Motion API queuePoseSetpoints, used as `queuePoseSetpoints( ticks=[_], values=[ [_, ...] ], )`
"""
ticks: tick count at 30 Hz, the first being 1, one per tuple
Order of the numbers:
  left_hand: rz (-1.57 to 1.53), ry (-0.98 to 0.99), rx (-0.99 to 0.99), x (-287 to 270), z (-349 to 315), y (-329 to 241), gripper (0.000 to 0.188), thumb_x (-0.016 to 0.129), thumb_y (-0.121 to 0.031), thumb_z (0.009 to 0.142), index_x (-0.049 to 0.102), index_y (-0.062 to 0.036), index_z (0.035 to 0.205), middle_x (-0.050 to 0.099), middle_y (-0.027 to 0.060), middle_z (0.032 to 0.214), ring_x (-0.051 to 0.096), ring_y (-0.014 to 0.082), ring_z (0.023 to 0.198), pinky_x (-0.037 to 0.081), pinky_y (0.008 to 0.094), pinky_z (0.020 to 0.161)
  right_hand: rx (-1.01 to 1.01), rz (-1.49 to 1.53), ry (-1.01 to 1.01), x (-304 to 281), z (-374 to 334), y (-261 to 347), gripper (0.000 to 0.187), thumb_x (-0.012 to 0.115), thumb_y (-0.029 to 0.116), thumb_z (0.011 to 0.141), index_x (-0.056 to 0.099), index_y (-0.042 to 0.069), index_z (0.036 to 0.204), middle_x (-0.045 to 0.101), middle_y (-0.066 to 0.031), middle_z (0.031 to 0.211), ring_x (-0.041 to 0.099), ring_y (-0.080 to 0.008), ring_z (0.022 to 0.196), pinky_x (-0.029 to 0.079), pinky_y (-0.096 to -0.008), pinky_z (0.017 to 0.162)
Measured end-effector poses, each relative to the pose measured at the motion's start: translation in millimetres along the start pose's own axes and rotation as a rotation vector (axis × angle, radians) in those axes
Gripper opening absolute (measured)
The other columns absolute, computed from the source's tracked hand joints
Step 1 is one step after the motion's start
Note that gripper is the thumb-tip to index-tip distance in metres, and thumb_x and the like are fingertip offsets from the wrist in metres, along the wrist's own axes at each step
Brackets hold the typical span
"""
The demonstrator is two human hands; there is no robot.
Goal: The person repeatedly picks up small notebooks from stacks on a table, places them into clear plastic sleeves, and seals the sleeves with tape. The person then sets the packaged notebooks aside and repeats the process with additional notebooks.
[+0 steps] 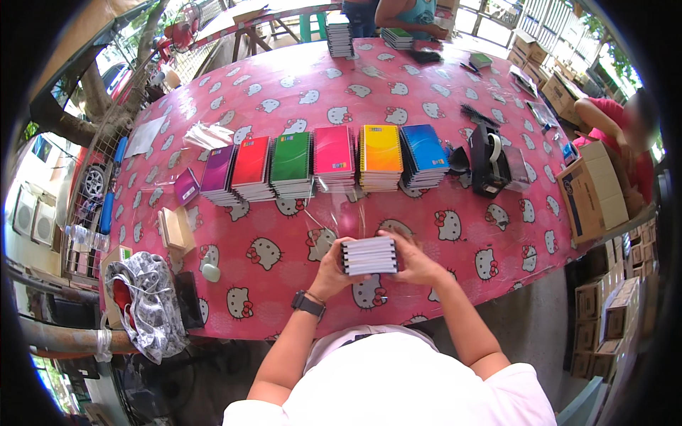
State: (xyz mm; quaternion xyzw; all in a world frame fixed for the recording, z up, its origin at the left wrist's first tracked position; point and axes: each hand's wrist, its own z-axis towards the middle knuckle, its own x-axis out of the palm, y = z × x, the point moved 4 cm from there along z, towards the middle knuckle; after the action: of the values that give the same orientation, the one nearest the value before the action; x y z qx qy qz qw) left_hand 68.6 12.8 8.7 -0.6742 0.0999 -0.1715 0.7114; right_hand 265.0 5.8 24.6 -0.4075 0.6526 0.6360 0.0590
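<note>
The pink patterned surface (469,248) carries six notebook stacks (334,155) in a row; a black tape dispenser (485,167) stands nearby.

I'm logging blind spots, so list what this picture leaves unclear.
In the head view:
Covers of the held notebooks, between left hand and right hand: turned away from the camera.
Covers lower in the green stack: hidden by its top notebook.
Head of the far person in teal: cut off by the upper edge.
</note>
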Motion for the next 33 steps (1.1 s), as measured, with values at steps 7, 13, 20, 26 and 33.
queuePoseSetpoints(
  ticks=[7,13,20,26,33],
  values=[
    [-0.041,-0.181,-0.357,-30.4,40.4,16.4,0.048,0.077,-0.025,0.072,0.058,0.0019,0.106,0.065,0.0078,0.096,0.062,0.0148,0.084,0.051,0.0292,0.076,0.108,-0.449,0.01,6.0,-14.2,-33.0,0.098,0.079,0.037,0.059,0.029,0.021,0.142,0.017,-0.0033,0.152,0.008,-0.0306,0.141,0.004,-0.0657,0.105],
    [-0.037,-0.45,-0.674,-76.4,-0.8,6.4,0.047,0.074,-0.032,0.072,0.062,0.0042,0.099,0.066,0.0104,0.09,0.064,0.0172,0.078,0.053,0.0293,0.071,0.084,-0.503,0.107,-16.1,-15.5,-50.7,0.103,0.082,0.038,0.054,0.03,0.029,0.142,0.016,0.0006,0.152,0.005,-0.0306,0.141,0.006,-0.0696,0.103],
    [-0.152,-0.21,-0.523,-17.1,35.7,-16.6,0.04,0.071,-0.03,0.076,0.061,0.0021,0.098,0.065,0.0094,0.085,0.065,0.0169,0.073,0.054,0.0273,0.064,0.072,-0.565,0.209,-29.3,-13.8,-47.3,0.106,0.084,0.033,0.051,0.029,0.03,0.142,0.016,0.0014,0.152,0.003,-0.0304,0.141,0.003,-0.0682,0.104],
    [0.068,-0.213,-0.666,-0.2,42.1,19.6,0.057,0.074,-0.041,0.071,0.061,0.0066,0.101,0.066,0.0127,0.089,0.065,0.0186,0.075,0.053,0.0284,0.065,0.086,-0.564,0.21,-45.8,-17.9,-53.5,0.104,0.085,0.028,0.049,0.034,0.031,0.14,0.019,0.0035,0.151,0.004,-0.03,0.141,0.004,-0.0659,0.106],
    [0.032,-0.22,-0.66,-17.6,34.3,20.3,0.054,0.073,-0.038,0.073,0.062,0.0054,0.103,0.066,0.0141,0.095,0.064,0.0215,0.085,0.051,0.0324,0.075,0.138,-0.39,-0.319,-51.4,-16.6,-82.5,0.076,0.077,0.027,0.065,0.043,0.023,0.133,0.036,-0.0055,0.142,0.027,-0.0302,0.133,0.025,-0.0543,0.104]
  ],
)
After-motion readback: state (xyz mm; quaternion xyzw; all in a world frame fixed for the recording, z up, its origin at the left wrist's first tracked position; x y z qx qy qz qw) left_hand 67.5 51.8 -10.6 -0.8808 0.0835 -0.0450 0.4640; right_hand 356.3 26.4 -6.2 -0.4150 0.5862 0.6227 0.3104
